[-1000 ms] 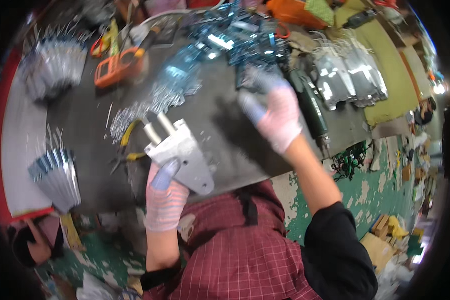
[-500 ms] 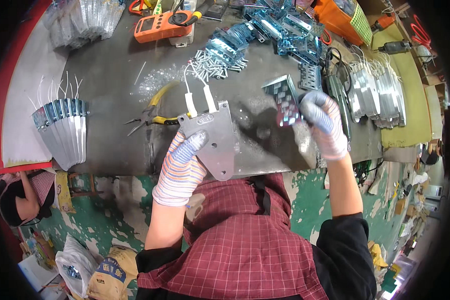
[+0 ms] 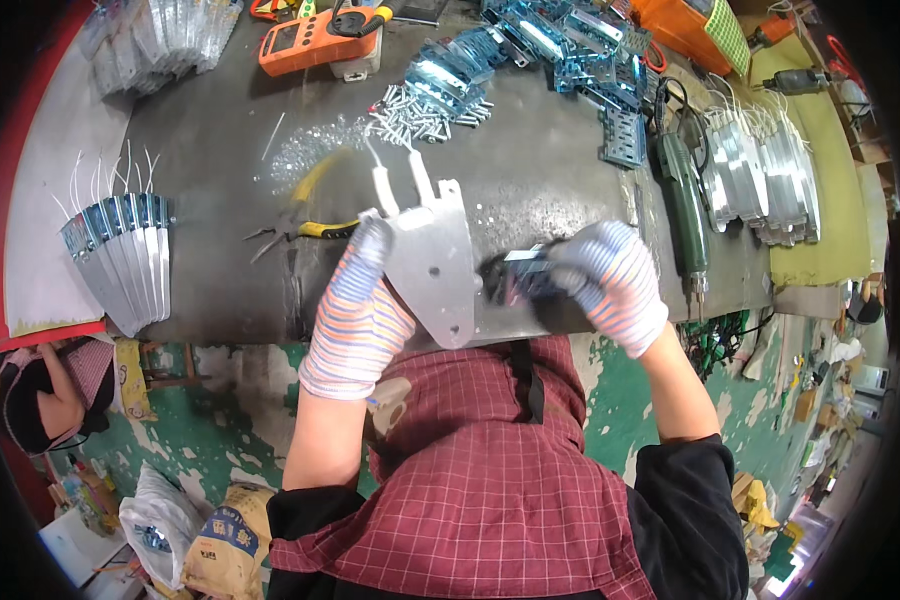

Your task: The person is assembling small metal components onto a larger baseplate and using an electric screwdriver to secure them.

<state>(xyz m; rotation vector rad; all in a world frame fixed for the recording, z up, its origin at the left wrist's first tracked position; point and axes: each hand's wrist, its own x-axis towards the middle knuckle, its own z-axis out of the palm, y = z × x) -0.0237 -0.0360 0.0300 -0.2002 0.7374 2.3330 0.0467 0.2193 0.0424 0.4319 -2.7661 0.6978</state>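
Observation:
Both my hands wear striped knit gloves. My left hand [image 3: 355,315] grips a flat, tapered metal plate [image 3: 434,262] by its left edge. Two white-sleeved wires [image 3: 420,178] rise from the plate's wide upper end, and small holes run down its face. Just right of the plate, my right hand [image 3: 610,280] pinches a shiny bluish perforated metal bracket [image 3: 525,272], smeared by motion. A gap shows between bracket and plate. Beside my left hand lie yellow-handled pliers [image 3: 310,215] on the dark bench.
A pile of screws [image 3: 415,115] and stacked blue metal brackets [image 3: 570,45] lie at the back. A green power screwdriver [image 3: 682,190] rests on the right, near bundled wired plates [image 3: 760,175]. More wired plates [image 3: 125,260] fan out at left. An orange meter [image 3: 315,42] stands behind.
My right hand has brought the bracket left and down, closer to the plate, turning it flatter. The plate in my left hand has tilted slightly, and its printed-looking marking no longer shows.

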